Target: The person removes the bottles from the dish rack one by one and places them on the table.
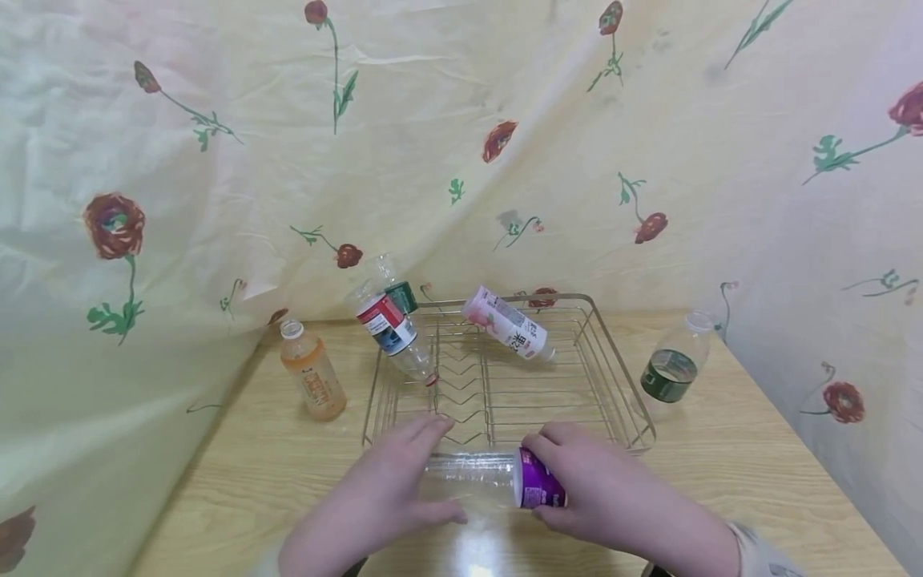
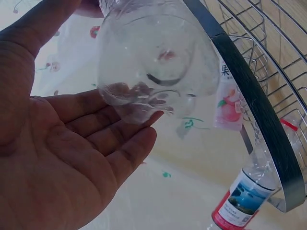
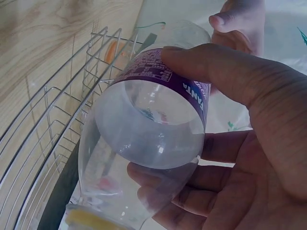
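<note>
The right hand (image 1: 587, 481) grips the bottle (image 1: 490, 479) round its purple label (image 1: 538, 481), best kept light to avoid denting, the left hand (image 1: 389, 477) spread loosely at its base (image 2: 158, 67).

"FANTA" reads on the purple label (image 3: 151, 69) of the clear bottle (image 3: 148, 124). The character 果 stands on the pink bottle (image 1: 506, 324). Print on the red-and-blue label (image 2: 243, 199) and orange bottle (image 1: 314, 375) is too small to read.

Floral drape (image 1: 418, 104) and wood-grain table (image 1: 735, 433) suggest a home.
</note>
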The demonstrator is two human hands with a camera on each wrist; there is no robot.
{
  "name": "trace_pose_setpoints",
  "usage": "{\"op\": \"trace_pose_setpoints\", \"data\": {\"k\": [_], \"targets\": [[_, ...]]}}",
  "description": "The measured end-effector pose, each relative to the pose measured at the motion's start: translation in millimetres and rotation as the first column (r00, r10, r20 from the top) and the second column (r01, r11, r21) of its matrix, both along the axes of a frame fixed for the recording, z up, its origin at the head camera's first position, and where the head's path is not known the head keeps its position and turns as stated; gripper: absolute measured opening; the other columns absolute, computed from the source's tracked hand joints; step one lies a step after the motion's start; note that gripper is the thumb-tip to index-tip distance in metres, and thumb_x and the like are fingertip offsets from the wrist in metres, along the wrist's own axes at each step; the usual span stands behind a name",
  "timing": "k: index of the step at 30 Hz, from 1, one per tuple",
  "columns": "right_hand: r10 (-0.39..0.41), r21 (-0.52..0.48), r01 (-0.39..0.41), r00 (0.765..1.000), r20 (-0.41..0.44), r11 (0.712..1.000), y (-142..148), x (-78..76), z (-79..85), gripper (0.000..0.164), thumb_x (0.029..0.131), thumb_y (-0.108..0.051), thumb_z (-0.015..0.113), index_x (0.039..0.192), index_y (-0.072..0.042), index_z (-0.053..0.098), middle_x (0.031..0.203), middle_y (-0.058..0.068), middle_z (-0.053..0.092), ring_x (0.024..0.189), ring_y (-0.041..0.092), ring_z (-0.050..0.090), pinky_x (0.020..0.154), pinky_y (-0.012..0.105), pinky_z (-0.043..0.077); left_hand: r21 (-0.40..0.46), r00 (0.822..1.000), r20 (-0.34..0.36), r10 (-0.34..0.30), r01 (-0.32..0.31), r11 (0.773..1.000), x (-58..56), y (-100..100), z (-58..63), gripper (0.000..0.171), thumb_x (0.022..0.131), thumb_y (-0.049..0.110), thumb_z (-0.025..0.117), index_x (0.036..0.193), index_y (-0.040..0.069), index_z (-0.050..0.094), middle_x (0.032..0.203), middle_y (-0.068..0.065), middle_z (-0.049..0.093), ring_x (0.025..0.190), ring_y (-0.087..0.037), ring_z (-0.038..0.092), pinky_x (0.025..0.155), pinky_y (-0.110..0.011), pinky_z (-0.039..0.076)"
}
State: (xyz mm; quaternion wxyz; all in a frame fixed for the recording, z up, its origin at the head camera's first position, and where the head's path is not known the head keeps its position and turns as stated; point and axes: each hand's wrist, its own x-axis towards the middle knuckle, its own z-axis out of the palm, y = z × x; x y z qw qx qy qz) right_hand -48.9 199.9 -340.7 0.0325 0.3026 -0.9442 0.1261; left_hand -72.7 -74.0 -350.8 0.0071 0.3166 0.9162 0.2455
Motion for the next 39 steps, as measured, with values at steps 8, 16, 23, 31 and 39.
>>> {"op": "trace_pose_setpoints", "data": {"k": [8,16,23,31,39], "targets": [[0.009,0.014,-0.009,0.999,-0.04,1.0,-4,0.7,-4.0,0.058,0.072,-0.034,0.09,0.118,-0.006,0.068,0.098,-0.005,0.058,0.081,0.007,0.054,0.064,0.025,0.053,-0.106,0.991,-0.125,-0.044,0.031,0.994,0.5,9,-6.2,0.093,0.072,0.051,0.089,0.143,0.002,0.054,0.139,-0.01,0.058,0.129,-0.03,0.052,0.11,-0.048,0.041],[0.021,0.017,-0.02,0.999,-0.046,1.0,-8,0.3,-5.9,0.059,0.07,-0.034,0.09,0.118,-0.007,0.068,0.099,-0.005,0.058,0.082,0.008,0.054,0.067,0.029,0.055,-0.175,0.97,-0.23,-0.08,0.039,0.984,0.5,11,-13.0,0.083,0.074,0.048,0.088,0.135,0.001,0.059,0.126,-0.007,0.063,0.118,-0.025,0.058,0.106,-0.046,0.045],[0.04,0.019,-0.038,0.996,-0.083,0.999,-12,1.0,-6.9,0.059,0.069,-0.035,0.09,0.117,-0.007,0.068,0.096,-0.007,0.057,0.08,0.007,0.052,0.066,0.028,0.054,-0.236,0.945,-0.299,-0.131,0.06,0.97,-1.5,12,-13.9,0.06,0.072,0.045,0.09,0.113,0.007,0.069,0.103,0.001,0.062,0.098,-0.017,0.059,0.092,-0.039,0.052],[0.043,0.028,-0.041,0.996,-0.072,0.999,-15,1.0,-7.8,0.057,0.072,-0.037,0.089,0.117,-0.008,0.068,0.095,-0.006,0.056,0.08,0.007,0.051,0.063,0.026,0.052,-0.281,0.933,-0.32,-0.165,0.073,0.957,-2.7,12,-16.2,0.045,0.073,0.041,0.09,0.1,0.01,0.071,0.091,0.006,0.055,0.084,-0.012,0.053,0.079,-0.032,0.052],[0.026,-0.001,-0.027,0.997,-0.072,1.0,-13,0.4,-7.0,0.068,0.073,-0.042,0.089,0.126,-0.006,0.066,0.107,-0.002,0.063,0.09,0.011,0.059,0.074,0.031,0.057,-0.259,0.934,-0.32,-0.156,0.072,0.963,-2.9,9,-19.3,0.045,0.076,0.036,0.089,0.107,0.008,0.072,0.095,0.004,0.058,0.089,-0.013,0.055,0.083,-0.033,0.054]]}}
